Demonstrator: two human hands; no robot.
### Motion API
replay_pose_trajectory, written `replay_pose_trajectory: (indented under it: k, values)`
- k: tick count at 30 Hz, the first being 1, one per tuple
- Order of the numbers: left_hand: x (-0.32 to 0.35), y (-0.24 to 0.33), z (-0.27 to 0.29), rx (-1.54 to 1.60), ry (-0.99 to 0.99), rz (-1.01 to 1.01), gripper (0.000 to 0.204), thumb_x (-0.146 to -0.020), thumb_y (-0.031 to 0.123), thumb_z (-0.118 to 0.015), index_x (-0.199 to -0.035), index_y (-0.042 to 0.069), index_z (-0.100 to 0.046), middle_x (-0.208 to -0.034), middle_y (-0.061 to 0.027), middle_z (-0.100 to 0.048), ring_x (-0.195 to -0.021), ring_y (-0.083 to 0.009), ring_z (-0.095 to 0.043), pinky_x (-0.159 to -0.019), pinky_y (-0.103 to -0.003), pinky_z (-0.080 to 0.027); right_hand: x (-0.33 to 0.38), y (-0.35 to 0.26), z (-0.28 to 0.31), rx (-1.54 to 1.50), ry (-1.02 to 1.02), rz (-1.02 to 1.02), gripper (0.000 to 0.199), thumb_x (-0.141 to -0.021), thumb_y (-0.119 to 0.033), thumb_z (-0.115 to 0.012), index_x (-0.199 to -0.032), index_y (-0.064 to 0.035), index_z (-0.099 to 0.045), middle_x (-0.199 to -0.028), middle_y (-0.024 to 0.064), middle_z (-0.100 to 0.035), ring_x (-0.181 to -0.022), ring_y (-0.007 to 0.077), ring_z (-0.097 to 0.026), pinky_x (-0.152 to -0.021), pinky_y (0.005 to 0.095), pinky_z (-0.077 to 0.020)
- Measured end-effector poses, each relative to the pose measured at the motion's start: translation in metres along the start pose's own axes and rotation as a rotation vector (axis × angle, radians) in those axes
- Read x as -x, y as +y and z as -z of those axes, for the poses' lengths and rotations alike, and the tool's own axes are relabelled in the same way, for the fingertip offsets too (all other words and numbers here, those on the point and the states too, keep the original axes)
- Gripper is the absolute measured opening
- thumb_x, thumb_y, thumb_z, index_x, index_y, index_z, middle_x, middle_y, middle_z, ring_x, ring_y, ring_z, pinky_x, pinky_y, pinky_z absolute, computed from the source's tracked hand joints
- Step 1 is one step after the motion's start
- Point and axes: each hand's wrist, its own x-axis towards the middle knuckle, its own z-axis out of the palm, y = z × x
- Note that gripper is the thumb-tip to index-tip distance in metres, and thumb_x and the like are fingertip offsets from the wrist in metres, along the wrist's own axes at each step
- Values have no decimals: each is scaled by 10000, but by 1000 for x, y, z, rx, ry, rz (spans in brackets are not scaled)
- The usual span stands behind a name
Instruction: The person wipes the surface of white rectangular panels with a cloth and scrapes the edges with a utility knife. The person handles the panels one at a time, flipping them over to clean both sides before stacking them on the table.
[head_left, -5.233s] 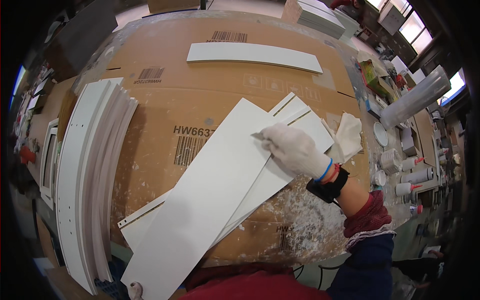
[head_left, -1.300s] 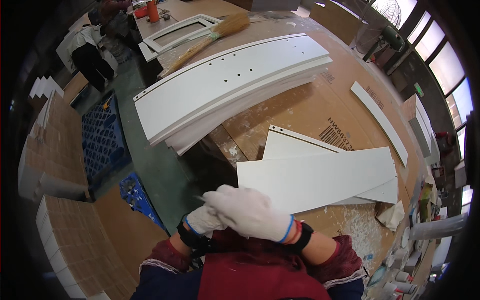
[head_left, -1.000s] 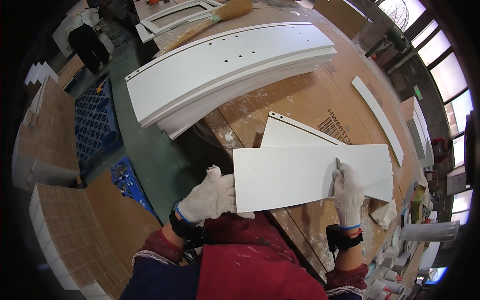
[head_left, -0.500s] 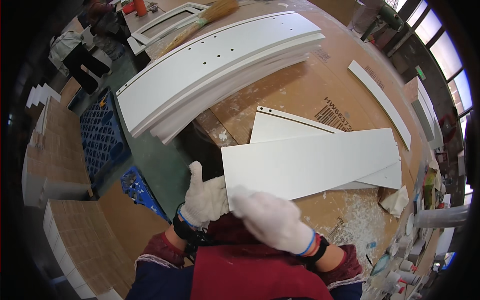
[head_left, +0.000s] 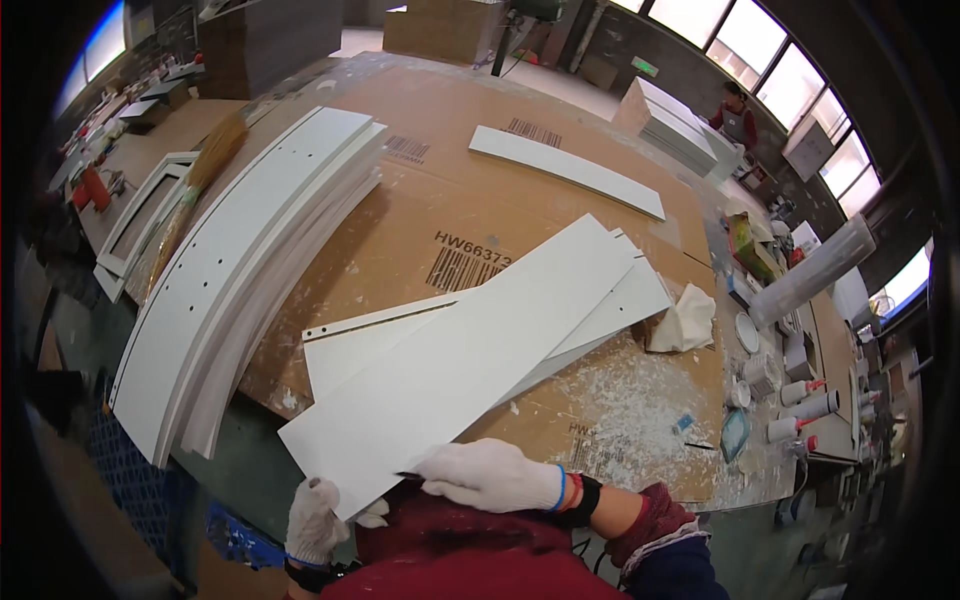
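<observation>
A plain white board (head_left: 470, 350) lies slantwise across another white panel (head_left: 375, 340) that has a dark groove and small holes along one edge. My left hand (head_left: 318, 522), in a white knit glove, grips the board's near corner, thumb and fingers around its edge. My right hand (head_left: 495, 476), gloved the same way, is closed at the board's near right edge. A thin dark piece (head_left: 406, 475) pokes out from its fingertips against the board; the rest of it is hidden in the fist.
On the left stands a stack of white drilled panels (head_left: 225, 260), with a straw broom (head_left: 205, 170) beyond it. A narrow white strip (head_left: 565, 172) lies farther back on the cardboard (head_left: 400, 215). White flakes, a crumpled cloth (head_left: 685, 320) and several bottles (head_left: 800, 390) are at right.
My view has swung to the right. My left hand, formerly open beside the board, now grips its corner. My right hand has come to the board's edge, and a dark piece shows in it.
</observation>
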Motion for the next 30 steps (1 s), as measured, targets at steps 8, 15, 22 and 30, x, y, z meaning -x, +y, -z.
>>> replay_pose_trajectory:
  k: [8, 15, 22, 30]
  values:
    - [-10, 22, 5, -578, 607, -413, 662, -888, 321, -635, -1391, -8, -356, -1312, -227, -508, -1194, -282, -549, -930, -411, -507, 85, 36, 29, -376, 353, -721, 276, -909, -254, -581, -1068, -37, -642, -879, 115, -649, -779, 227, -640, -721, 329, -501]
    - [-20, 41, -20, -1952, 367, -1061, 537, -882, 230, -630, -1361, 99, -426, -1435, -223, -397, -1326, -492, -357, -1050, -567, -369, 104, 49, 35, -557, 449, -956, 243, -899, -237, -589, -999, -28, -661, -725, 53, -613, -679, 92, -571, -638, 265, -469]
    - [-27, 67, -41, -2061, 67, -1031, 307, -811, 156, -680, -1097, 73, -604, -1224, -164, -579, -1269, -395, -472, -1024, -626, -377, 108, 60, 52, -629, 671, -747, 213, -900, -164, -609, -1014, 9, -653, -808, -10, -622, -710, 52, -536, -628, 222, -443]
    - [-21, 65, -70, -676, 221, -575, 206, -850, 96, -607, -992, -54, -608, -994, -227, -642, -856, -341, -665, -721, -465, -556, 91, 77, 65, -833, 866, -620, 136, -921, -135, -578, -970, -14, -618, -734, -37, -563, -594, 28, -481, -521, 197, -393]
